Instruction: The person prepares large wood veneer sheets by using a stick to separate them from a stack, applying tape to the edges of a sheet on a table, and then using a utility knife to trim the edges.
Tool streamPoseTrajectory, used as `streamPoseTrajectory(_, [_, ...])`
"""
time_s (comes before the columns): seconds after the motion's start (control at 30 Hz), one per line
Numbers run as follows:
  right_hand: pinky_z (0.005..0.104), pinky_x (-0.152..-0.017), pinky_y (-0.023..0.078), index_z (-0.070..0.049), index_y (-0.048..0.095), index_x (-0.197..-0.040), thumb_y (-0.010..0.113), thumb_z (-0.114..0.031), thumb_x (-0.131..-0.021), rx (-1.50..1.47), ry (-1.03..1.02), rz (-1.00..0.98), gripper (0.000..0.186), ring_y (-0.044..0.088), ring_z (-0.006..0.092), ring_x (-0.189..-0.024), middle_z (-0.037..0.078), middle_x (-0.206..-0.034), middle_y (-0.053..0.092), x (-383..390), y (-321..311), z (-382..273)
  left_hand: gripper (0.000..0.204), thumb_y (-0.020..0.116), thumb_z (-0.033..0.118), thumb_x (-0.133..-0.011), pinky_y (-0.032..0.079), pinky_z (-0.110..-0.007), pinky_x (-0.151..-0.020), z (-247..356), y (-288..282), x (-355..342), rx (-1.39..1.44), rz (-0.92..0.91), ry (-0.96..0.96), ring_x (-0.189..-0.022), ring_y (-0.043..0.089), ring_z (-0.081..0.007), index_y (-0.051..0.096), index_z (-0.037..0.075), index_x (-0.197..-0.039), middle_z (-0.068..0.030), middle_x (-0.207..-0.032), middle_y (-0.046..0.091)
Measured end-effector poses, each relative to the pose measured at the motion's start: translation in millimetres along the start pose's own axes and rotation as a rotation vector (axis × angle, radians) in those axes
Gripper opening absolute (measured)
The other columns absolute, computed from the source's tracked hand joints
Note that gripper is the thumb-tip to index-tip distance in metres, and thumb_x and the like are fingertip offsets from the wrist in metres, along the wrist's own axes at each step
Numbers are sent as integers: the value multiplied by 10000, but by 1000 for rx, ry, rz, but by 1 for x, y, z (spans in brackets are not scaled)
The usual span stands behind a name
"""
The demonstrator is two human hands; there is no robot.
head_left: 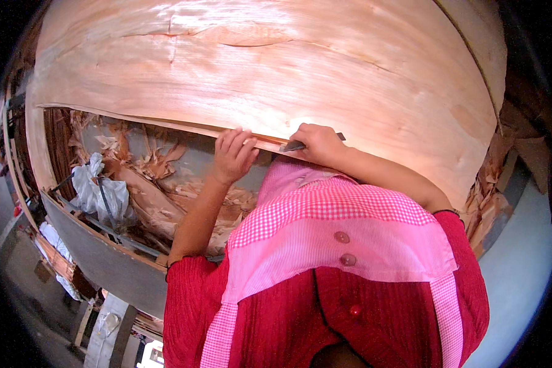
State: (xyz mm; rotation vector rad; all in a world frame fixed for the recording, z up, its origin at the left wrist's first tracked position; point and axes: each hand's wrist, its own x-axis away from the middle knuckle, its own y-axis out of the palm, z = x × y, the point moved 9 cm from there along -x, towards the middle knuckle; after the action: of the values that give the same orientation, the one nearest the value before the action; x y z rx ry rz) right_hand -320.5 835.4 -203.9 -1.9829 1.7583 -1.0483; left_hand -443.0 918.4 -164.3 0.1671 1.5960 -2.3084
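Item: wood veneer sheet (276,67), large, pale pink-brown, thin. It covered the upper part of the view from about 9 o'clock round to 3 o'clock, lying flat on a stack, with a few splits showing near 12 o'clock. Its near edge ran across the middle of the view, directly in front of the person.

Left hand (232,156): rested at the near edge of the sheet, just left of centre, fingers together and curled over the lip, pressing it down. It held no tool.

Right hand (316,142): closed around a small knife (294,146), the dark blade pointing toward 9 o'clock and lying on the sheet's edge, close beside the left fingertips. Whether the blade was already in the wood could not be told.

Scraps (159,178): torn strips and shavings of veneer lay heaped in a trough below the sheet's edge, toward 8 o'clock, with a crumpled white plastic bag (98,187) among them. More scraps showed at 4 o'clock.

Progress, as judged: the trimming along the near edge appeared partly done. The scrap heap suggested many pieces already cut away, and the edge to the left of the hands looked fairly clean. The stretch under and to the right of the hands, toward 3 o'clock, appeared left to work, and the sheet was not yet lifted off.
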Motion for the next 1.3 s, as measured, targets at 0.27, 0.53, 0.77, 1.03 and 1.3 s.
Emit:
streamPoseTrajectory(0.27, [316, -623, 476, -94, 641, -846, 626, -49, -682, -125, 79, 111, 171, 584, 244, -745, 72, -799, 597, 5, -71, -18, 271, 591, 135, -755, 421, -373, -843, -3, 84, -14, 145, -596, -368, -971, 527, -283, 579, 25, -1003, -124, -1036, 554])
streamPoseTrajectory(0.53, [323, -609, 464, -76, 614, -806, 620, 22, -624, 230, -169, 173, 207, 568, 255, -699, 88, -744, 576, 13, -155, -72, 220, 551, 185, -798, 476, -322, -655, -96, 103, -71, 735, 618, -863, -795, 575, -205, 548, 28, -952, -99, -914, 596])
streamPoseTrajectory(0.77, [323, -647, 464, -47, 604, -831, 610, 7, -697, 562, -185, 396, 144, 585, 249, -722, 123, -767, 590, -17, -273, -66, 159, 582, 41, -766, 468, -286, -701, -101, 71, -107, 851, 721, -837, -752, 573, -153, 589, 6, -922, -73, -862, 613])
streamPoseTrajectory(1.03, [391, -595, 467, -92, 622, -869, 566, -211, -784, 955, 139, 574, 157, 594, 289, -702, 137, -759, 607, -98, -381, 23, 403, 606, 170, -755, 269, -425, -986, -96, 13, -144, 69, 479, -451, -1188, 358, -277, 518, 118, -1145, -67, -1275, 419])
streamPoseTrajectory(1.3, [387, -715, 465, -123, 638, -762, 563, -296, -737, 1053, 320, 751, 191, 562, 285, -841, 104, -858, 611, -147, -422, 98, 631, 480, 517, -779, 83, -587, -1008, -124, 44, -225, -212, 81, -244, -1312, 181, -263, 360, 192, -1306, -32, -1402, 263])
